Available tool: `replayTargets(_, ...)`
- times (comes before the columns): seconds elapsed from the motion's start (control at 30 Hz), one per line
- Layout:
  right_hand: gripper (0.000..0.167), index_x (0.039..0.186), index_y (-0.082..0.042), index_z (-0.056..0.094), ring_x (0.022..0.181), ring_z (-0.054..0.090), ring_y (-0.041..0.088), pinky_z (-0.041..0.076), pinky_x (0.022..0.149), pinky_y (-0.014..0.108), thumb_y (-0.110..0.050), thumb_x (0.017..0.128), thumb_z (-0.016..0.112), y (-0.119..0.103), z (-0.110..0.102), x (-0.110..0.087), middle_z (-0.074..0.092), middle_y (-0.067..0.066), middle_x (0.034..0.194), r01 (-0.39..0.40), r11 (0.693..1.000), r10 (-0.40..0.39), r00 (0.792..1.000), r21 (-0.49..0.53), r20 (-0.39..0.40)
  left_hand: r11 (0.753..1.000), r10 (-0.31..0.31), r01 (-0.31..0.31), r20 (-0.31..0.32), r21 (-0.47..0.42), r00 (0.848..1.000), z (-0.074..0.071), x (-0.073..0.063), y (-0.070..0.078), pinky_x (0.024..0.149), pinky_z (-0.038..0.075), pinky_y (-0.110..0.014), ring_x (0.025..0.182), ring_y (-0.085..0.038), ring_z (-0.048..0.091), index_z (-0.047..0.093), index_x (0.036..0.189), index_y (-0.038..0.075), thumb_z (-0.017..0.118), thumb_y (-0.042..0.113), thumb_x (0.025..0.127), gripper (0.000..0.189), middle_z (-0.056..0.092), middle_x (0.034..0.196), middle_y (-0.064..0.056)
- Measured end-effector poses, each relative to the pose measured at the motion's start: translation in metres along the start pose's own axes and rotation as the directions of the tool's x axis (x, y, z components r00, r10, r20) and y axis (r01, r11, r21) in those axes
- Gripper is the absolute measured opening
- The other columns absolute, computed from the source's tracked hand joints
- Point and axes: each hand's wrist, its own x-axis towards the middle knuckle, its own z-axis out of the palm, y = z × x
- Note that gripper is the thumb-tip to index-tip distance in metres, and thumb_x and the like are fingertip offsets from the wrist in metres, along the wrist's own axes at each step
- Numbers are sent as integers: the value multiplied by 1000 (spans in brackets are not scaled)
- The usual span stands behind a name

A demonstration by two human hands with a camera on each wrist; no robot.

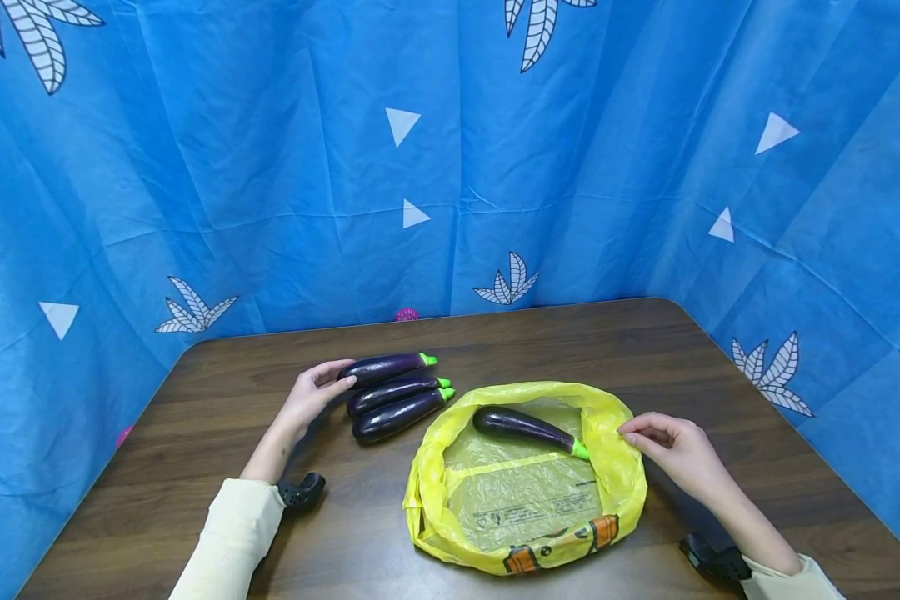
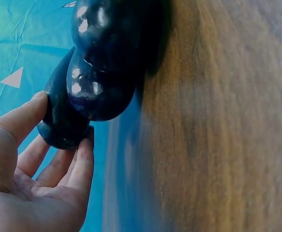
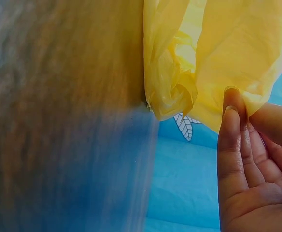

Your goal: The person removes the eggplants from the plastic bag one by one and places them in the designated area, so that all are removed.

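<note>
Blue curtain [image 1: 270,167] behind table [image 1: 150,433], three eggplants [image 1: 393,395] beside yellow bag [image 1: 624,500]

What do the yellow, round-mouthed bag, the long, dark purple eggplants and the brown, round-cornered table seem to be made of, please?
Bag: apparently thin, glossy plastic film, being crinkled and translucent.
Eggplants: glossy with sharp highlights; uniform bright green ends hint at moulded plastic, though they could be real.
Table: satin wood or woodgrain laminate; only the grain shows.
</note>
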Motion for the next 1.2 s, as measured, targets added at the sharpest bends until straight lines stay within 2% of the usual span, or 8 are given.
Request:
replayTargets(0.2,8,95,-5,69,74,61,8,53,60,27,-4,87,65,-1,0,0,67,3,87,-8,1000,8,1000,-1,4,1000,-5,5,7,5,1000,1,0,-2,105,27,-44,129,-34,33,51,129,-5,65,20,90,49,45,134,-24)
replayTargets(0.47,9,95,-5,69,74,61,8,52,60,25,-4,87,66,-1,0,0,67,2,87,-22,1000,22,1000,-16,2,999,-28,27,18,24,999,0,0,-8,100,33,-43,121,-32,41,51,130,-4,65,22,90,50,47,131,-22)
replayTargets(0.73,9,95,-6,69,75,61,8,52,61,25,-5,88,65,0,0,0,67,2,88,-23,1000,23,1000,-18,-1,999,-31,30,30,24,999,-1,2,-11,104,28,-47,127,-36,35,49,131,-5,64,16,91,48,41,136,-25)
replayTargets(1.2,8,94,-5,69,74,61,8,52,60,25,-4,87,65,1,0,1,67,2,87,-24,999,23,1000,-23,-4,998,-1,-2,40,70,999,0,3,-13,102,32,-45,123,-35,41,51,129,-6,65,16,90,47,48,131,-24)
